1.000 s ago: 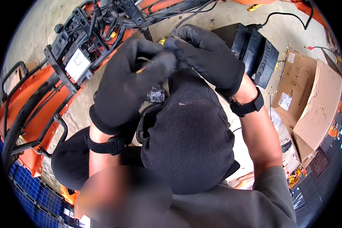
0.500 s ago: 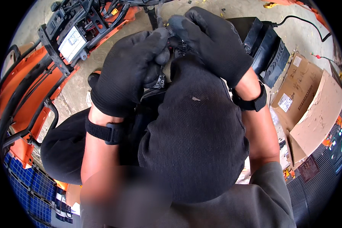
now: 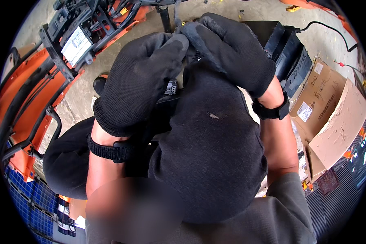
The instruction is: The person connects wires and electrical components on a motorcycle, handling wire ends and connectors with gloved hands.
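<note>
A white label covered in small dark print, too fine to read, is fixed to the metalwork of an orange-and-black frame at 10 o'clock. At 3 o'clock, an open cardboard box carries white stickers, a printed line and dark handwriting. A dark-red printed panel lies at 4 o'clock on ribbed grey matting.

At 12 o'clock, a slim grey cable drops to the gloved left hand and right hand, their fingers closed together on its lower end; the black gloves hide the exact contact. A black-clad leg fills the center just below, blocking the floor beyond.

A black casing with a trailing lead sits at 2 o'clock. Blue grids stand at 8 o'clock, and a blurred oval at 7 covers part of the left forearm.
</note>
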### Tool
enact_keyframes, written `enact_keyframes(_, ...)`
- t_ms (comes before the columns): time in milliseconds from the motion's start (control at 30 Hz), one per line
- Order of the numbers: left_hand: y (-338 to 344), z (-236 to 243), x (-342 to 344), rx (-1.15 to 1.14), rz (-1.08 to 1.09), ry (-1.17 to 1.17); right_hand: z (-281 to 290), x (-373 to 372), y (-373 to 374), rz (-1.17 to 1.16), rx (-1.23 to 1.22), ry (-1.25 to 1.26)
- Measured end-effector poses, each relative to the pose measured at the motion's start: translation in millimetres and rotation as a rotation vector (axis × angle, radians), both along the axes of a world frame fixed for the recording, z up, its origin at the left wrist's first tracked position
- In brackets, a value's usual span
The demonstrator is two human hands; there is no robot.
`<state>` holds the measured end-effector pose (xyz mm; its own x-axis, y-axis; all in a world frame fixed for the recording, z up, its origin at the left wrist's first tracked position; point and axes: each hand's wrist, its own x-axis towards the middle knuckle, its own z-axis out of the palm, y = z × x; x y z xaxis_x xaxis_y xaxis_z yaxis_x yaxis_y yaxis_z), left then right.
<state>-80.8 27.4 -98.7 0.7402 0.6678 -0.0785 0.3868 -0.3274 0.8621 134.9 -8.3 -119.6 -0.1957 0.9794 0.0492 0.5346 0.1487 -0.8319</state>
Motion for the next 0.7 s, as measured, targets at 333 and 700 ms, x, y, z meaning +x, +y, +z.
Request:
enact_keyframes(333,6.2,18.1,-3.6,-0.567,0.307,-0.158,-13.4,6.0,-12.4,0.079,0.378,-0.103)
enact_keyframes(700,5.6,9.3,-2.7,0.178,0.071,0.006,32.4,7.3,-4.1,-0.103,0.188,-0.146)
